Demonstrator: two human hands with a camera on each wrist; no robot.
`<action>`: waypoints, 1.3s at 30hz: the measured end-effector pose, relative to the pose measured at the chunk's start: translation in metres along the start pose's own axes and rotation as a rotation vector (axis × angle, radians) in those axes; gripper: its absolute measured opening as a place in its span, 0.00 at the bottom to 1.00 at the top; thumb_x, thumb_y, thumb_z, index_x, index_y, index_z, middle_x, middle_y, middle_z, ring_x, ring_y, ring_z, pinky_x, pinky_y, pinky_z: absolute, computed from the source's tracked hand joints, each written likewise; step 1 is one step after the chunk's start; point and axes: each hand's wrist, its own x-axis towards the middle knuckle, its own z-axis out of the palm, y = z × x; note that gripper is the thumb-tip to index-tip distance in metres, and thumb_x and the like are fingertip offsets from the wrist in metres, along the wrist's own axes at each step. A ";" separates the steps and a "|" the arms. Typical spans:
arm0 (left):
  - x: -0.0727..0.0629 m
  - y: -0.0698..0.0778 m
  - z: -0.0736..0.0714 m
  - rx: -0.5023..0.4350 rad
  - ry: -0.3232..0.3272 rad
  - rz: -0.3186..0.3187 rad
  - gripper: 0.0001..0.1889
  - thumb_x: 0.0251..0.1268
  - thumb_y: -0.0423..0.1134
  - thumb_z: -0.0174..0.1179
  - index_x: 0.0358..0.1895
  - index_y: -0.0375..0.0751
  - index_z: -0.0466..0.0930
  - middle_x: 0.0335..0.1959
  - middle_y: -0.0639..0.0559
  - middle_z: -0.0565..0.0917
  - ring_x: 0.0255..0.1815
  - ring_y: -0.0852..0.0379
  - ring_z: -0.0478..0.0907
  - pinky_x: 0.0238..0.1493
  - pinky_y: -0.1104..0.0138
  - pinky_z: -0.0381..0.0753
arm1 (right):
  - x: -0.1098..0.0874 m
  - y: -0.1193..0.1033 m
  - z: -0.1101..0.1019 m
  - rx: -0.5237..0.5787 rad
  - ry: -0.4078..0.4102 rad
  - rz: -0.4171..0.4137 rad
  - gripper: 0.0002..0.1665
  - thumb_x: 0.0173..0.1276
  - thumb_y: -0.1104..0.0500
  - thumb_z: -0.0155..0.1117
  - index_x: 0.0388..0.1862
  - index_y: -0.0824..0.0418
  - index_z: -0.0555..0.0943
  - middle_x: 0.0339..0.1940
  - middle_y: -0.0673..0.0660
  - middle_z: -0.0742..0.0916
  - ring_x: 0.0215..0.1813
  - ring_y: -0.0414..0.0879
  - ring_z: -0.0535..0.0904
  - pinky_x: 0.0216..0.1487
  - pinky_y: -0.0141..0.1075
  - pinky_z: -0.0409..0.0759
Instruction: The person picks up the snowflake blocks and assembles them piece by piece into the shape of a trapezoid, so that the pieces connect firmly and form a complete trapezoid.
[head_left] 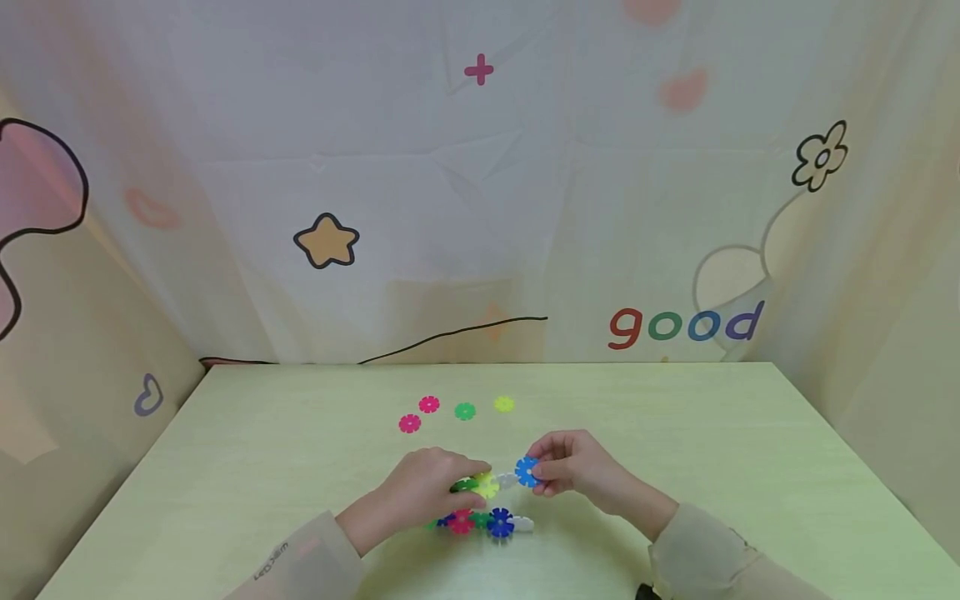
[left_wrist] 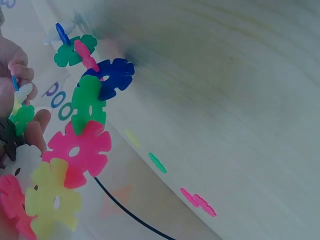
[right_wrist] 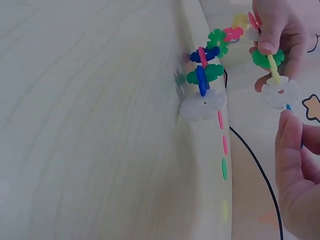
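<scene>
A chain of slotted plastic snowflake discs, linked edge to edge, runs from my left hand [head_left: 427,487]. That hand pinches it between thumb and fingers near a green disc [right_wrist: 261,59] and a yellow disc [head_left: 487,486]. After the yellow comes a white disc [right_wrist: 280,92]. My right hand [head_left: 581,471] pinches a blue disc [head_left: 527,472] at the white disc's edge. The rest of the chain hangs in a loop below, with a pink disc [left_wrist: 80,152], a dark blue disc [head_left: 500,523] and a white end disc [right_wrist: 202,105]. The left palm hides part of it.
Farther back on the pale table [head_left: 262,467] lie several loose discs: two pink discs [head_left: 429,404], a green disc [head_left: 465,411] and a yellow disc [head_left: 504,404]. A printed curtain [head_left: 480,208] stands behind the table's far edge. A small black object [head_left: 647,592] shows beside the right sleeve.
</scene>
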 end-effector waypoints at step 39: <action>-0.002 0.002 0.003 0.066 0.044 -0.024 0.21 0.53 0.51 0.60 0.49 0.46 0.78 0.42 0.55 0.83 0.39 0.60 0.81 0.33 0.73 0.76 | 0.003 0.005 0.014 0.145 0.036 0.020 0.10 0.58 0.69 0.57 0.39 0.71 0.71 0.25 0.53 0.81 0.24 0.41 0.81 0.29 0.29 0.79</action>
